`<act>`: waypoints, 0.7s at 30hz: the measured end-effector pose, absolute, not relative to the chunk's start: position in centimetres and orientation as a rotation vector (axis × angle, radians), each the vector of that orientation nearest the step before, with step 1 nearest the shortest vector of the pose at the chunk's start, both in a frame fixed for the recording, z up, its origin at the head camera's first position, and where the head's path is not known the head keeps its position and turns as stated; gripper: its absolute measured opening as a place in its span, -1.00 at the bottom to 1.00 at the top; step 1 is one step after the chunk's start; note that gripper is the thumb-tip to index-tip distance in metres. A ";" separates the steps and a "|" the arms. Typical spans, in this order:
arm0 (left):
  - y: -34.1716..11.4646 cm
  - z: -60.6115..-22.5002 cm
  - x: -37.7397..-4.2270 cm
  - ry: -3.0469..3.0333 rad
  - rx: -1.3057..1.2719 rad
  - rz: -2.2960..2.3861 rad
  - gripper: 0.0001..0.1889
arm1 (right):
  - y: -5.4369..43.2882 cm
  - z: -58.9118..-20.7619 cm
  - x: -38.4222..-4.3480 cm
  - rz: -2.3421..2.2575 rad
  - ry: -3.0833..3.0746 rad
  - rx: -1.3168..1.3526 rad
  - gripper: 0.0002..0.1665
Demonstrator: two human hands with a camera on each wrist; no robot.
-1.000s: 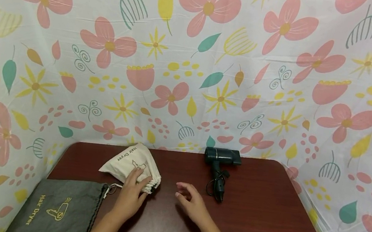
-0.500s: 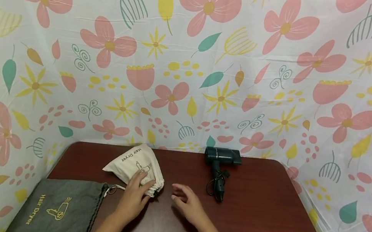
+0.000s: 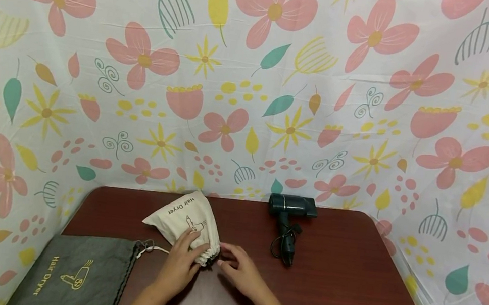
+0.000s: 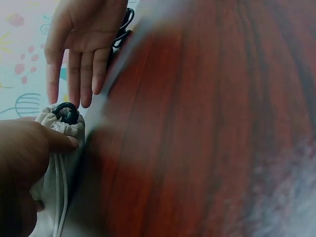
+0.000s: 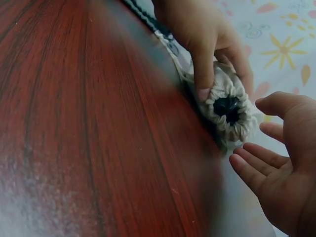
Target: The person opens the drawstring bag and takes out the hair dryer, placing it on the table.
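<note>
Floral cloth (image 3: 254,72) hangs behind a dark table (image 3: 347,287). Head view: cream pouch (image 3: 184,214) lies on it, between gray bag (image 3: 108,258) and hair dryer (image 3: 284,219). Judged soft fabric over something stiff, moderately heavy; best held round the filled body, behind the gathered mouth (image 3: 209,259). Left wrist view: left hand (image 4: 24,150) pinches pouch beside the mouth; dark loop (image 4: 72,117) inside. Right wrist view: right hand (image 5: 289,182) spread, fingers straight near the mouth; contact unclear.
</note>
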State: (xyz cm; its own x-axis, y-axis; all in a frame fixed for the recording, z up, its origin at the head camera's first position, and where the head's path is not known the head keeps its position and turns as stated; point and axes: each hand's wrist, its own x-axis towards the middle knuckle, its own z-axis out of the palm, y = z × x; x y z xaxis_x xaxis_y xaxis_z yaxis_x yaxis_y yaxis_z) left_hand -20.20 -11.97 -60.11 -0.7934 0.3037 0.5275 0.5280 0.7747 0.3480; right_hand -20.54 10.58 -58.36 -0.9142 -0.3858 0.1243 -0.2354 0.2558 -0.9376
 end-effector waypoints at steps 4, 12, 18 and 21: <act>-11.9 -60.4 -20.2 -2.518 -0.648 -0.671 -0.35 | 10.4 -58.4 -20.5 -1.741 2.386 -0.607 -0.44; -11.9 -60.5 -20.2 -2.516 -0.707 -0.682 -0.34 | 10.2 -58.6 -20.4 -1.699 2.441 -0.590 -0.47; -11.8 -60.3 -20.2 -2.529 -0.733 -0.726 -0.36 | 10.2 -58.8 -20.3 -1.695 2.461 -0.595 -0.46; -11.8 -60.2 -20.3 -2.536 -0.743 -0.754 -0.36 | 10.2 -58.9 -20.3 -1.664 2.510 -0.612 -0.48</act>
State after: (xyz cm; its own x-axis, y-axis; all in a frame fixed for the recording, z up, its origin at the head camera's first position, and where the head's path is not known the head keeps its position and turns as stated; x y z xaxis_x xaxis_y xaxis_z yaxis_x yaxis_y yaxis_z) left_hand -20.26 -11.79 -60.20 -0.7829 0.3747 0.4967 0.5852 0.7147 0.3832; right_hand -20.28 10.24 -58.94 -0.9185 -0.3618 0.1594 -0.2876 0.3349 -0.8973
